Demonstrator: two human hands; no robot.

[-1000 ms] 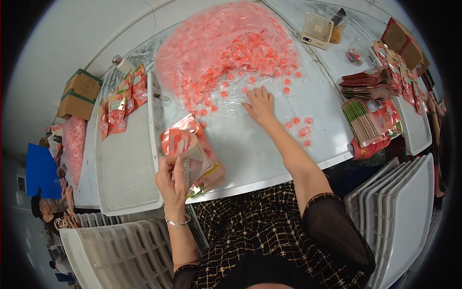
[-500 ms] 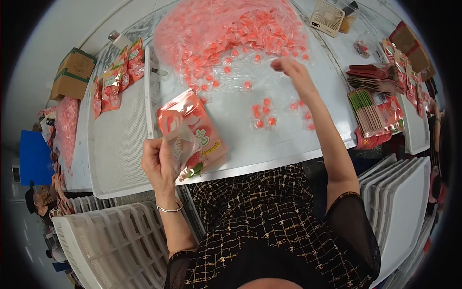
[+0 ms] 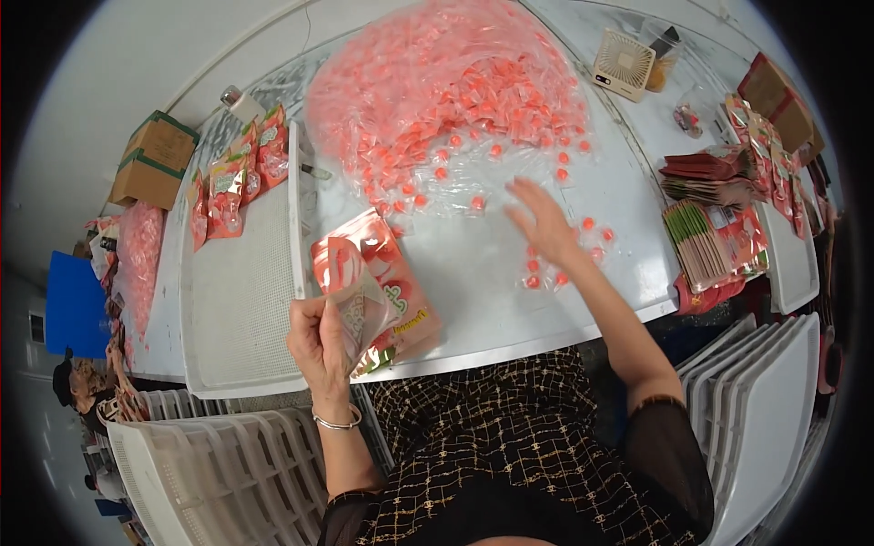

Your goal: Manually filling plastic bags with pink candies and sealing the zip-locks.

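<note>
My left hand (image 3: 320, 344) pinches the edge of a pink printed pouch (image 3: 398, 296), which leans at the table's near edge with a see-through side peeled toward me. My right hand (image 3: 544, 223) hovers, fingers spread, over the table just right of the middle, holding nothing. Under and beside that hand lie several small clear-wrapped red candies (image 3: 533, 283). Beyond it a large clear bag (image 3: 382, 82) spills a heap of the same wrapped candies onto the tabletop (image 3: 473, 309).
To the left, filled pouches (image 3: 228, 196) stand on a white mesh tray (image 3: 238, 318). At right are stacked flat pouches (image 3: 699, 241), another tray and a small fan (image 3: 624, 64). White trays (image 3: 218, 464) stand on both sides below the table. A cardboard box (image 3: 153, 162) sits far left.
My right hand has come nearer to me, from beside the heap to the loose candies. Those candies lie a little farther right and nearer. My left hand keeps its hold on the pouch.
</note>
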